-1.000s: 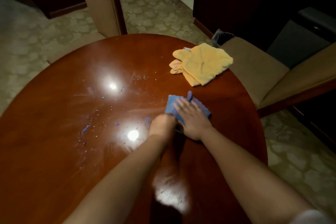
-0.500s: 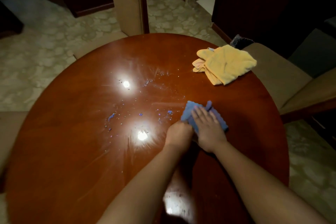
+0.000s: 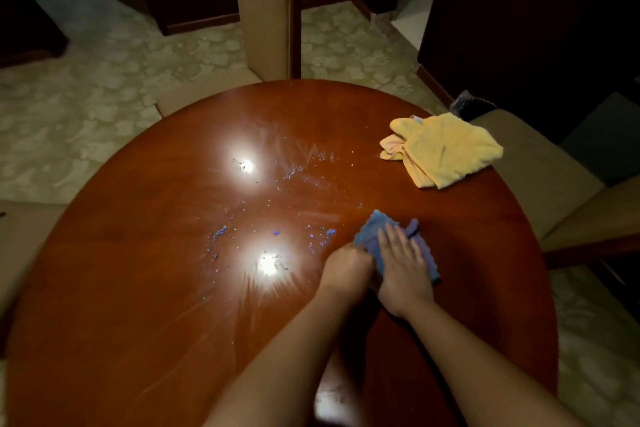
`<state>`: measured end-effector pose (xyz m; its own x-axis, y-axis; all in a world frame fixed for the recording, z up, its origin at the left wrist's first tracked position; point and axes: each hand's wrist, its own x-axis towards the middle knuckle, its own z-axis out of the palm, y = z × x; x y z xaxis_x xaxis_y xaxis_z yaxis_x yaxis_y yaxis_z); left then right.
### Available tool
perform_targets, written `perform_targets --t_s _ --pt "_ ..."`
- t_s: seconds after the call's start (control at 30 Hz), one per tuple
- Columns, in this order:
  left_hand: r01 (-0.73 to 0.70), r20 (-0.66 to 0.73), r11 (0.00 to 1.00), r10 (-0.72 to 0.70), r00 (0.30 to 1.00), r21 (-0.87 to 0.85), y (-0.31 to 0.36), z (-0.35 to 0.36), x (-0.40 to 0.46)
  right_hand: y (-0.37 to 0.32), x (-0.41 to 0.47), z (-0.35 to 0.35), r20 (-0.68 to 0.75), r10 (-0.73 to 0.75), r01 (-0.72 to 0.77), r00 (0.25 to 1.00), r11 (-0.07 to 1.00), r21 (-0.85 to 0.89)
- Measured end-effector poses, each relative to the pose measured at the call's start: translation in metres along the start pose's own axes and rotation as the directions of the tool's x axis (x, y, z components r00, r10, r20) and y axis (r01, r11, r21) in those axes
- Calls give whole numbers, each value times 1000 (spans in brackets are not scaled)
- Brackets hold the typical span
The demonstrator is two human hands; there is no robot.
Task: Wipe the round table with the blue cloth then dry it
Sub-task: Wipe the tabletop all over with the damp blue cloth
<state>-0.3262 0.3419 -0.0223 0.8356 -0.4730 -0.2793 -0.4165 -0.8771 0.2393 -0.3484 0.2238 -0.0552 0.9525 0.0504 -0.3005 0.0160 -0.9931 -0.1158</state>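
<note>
My two forearms reach in from the near edge of the round table [image 3: 138,288]. My right hand [image 3: 403,270] lies flat on the blue cloth [image 3: 372,229], fingers straight and close together, pressing it to the wood on the right half of the surface, about midway between the near and far edges. My left hand [image 3: 348,269] sits just beside it, touching the cloth's left edge; its fingers are curled under, and I cannot tell whether they pinch the cloth or just rest against it. To the left of the cloth, droplets and small bluish specks [image 3: 221,232] are scattered over the middle of the surface, with two bright light reflections [image 3: 268,263] among them. Farther off, the yellow cloth [image 3: 443,149] lies crumpled at the far right edge, well apart from my hands. Beyond the far edge stands a beige chair [image 3: 263,10], another [image 3: 540,177] at the right edge.
</note>
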Motion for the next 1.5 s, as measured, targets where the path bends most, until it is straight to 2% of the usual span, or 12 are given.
perform_targets --t_s 0.07,0.2,0.3,0.53,0.73,0.87,0.97,1.03,1.13,1.3,1.4,1.5 --pt "50 -30 999 -50 998 -1 -12 -3 5 -4 25 -3 -33 -79 78 996 997 -24" --pt "217 -65 976 -217 974 -4 -46 -8 14 -25 81 -12 16 -307 307 952 950 -58" --pt "236 -51 972 -236 970 1 -48 -8 11 -23 87 -14 39 -404 406 914 912 -59" --pt "130 -18 991 -129 991 24 -19 -28 49 -1 68 -19 27 -142 143 989 989 -42" --pt "205 -70 978 -203 977 31 -45 -36 80 -19 114 -30 -6 -36 35 999 994 -106" --pt "230 -88 973 -231 969 -25 -65 -54 106 -37 140 -30 -36 103 -104 994 994 -45" --pt "218 -62 975 -221 973 -51 -78 -67 119 -39 155 -34 -54 106 -107 993 994 -17" --pt "225 -50 972 -228 972 -66 -84 -72 125 -34 170 -40 -39 44 -45 998 999 -9" --pt "253 -60 965 -257 965 -70 -92 -76 130 -22 203 -45 -49 -153 152 987 988 -24" --pt "275 -125 952 -292 948 -134 -104 -73 129 -12 249 -62 8 -506 506 862 860 -69" --pt "297 -163 941 -322 933 -160 -110 -73 128 -20 263 -68 22 -587 586 810 806 -85" --pt "355 -160 921 -379 912 -157 -123 -72 127 -36 271 -67 6 -552 552 834 834 16"
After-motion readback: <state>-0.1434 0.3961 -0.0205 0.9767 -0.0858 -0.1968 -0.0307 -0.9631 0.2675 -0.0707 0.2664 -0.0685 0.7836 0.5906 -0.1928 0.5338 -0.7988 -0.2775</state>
